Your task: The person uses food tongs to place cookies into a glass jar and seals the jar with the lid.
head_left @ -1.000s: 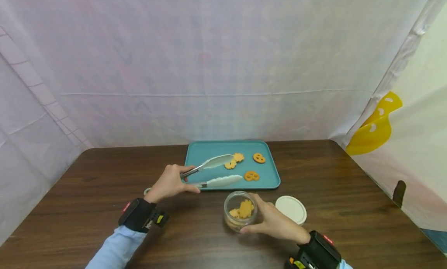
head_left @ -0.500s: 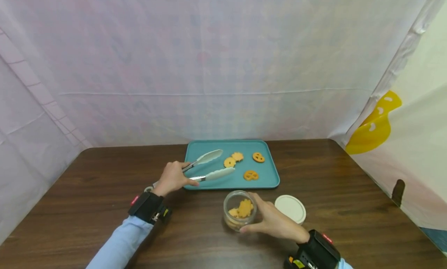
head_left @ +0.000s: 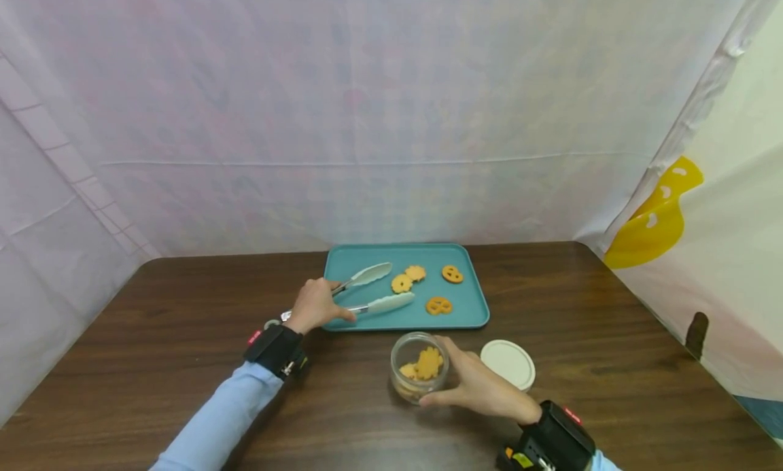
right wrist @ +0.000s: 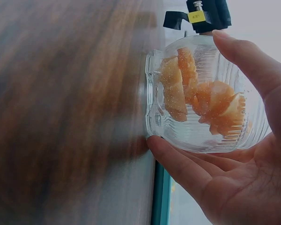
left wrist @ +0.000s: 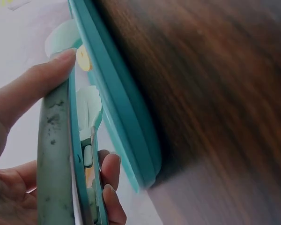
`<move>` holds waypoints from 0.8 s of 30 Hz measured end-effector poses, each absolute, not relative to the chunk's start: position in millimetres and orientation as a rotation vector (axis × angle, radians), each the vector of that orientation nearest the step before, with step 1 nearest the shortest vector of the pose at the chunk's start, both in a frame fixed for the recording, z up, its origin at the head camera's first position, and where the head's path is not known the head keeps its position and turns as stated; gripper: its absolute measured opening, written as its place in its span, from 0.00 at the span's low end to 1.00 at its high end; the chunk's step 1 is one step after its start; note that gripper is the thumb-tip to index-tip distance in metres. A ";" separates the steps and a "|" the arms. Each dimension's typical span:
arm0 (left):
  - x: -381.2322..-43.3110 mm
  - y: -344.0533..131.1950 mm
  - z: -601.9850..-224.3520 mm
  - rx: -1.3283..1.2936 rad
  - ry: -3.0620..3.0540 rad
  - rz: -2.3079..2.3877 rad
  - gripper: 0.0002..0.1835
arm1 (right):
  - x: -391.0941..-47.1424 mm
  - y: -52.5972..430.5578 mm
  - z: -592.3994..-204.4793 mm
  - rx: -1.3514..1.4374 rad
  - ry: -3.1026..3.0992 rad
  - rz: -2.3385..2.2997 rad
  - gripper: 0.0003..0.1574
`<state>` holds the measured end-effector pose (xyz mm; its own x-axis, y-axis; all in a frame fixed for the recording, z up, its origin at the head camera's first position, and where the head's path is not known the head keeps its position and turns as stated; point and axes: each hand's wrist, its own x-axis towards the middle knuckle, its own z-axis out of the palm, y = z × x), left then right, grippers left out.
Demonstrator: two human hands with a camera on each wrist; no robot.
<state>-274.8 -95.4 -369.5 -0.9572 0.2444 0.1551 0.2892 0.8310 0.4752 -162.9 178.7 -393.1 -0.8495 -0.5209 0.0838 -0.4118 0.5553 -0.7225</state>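
Note:
My left hand (head_left: 315,306) holds a pair of tongs (head_left: 385,303) with pale scalloped tips. Their two arms are spread apart over the left part of the blue-green tray (head_left: 373,253). Ahead of the tips lie a round cookie with a hole (head_left: 402,283) and a flower-edged cookie (head_left: 415,273), touching each other. In the left wrist view, the thumb presses one arm of the tongs (left wrist: 56,145) and fingertips curl round the other. My right hand (head_left: 474,386) grips a lidless glass jar (right wrist: 201,136) on the table in front of the tray. Several cookies (right wrist: 173,89) show through its ribbed wall.
Two pretzel-shaped cookies, one nearer (head_left: 439,306) and one farther (head_left: 453,274), lie on the tray's right half. A white round lid (head_left: 509,363) rests on the brown table (head_left: 153,349) beyond my right forearm. A pale cloth (head_left: 355,117) hangs behind the table.
The tongs have drawn back left, away from the two touching cookies, which now show whole. My left hand has shifted slightly right and farther forward. The right hand and jar stay put.

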 end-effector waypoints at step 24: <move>-285.3 -85.1 -378.0 -0.373 -2.954 -0.795 0.40 | -164.2 178.3 -396.0 -0.803 2.668 -1.156 0.55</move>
<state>-285.3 -85.1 -378.0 -0.9689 0.2165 0.1202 0.2476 0.8377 0.4868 -164.2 178.3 -396.0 -0.8510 -0.5169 0.0931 -0.4214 0.5662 -0.7084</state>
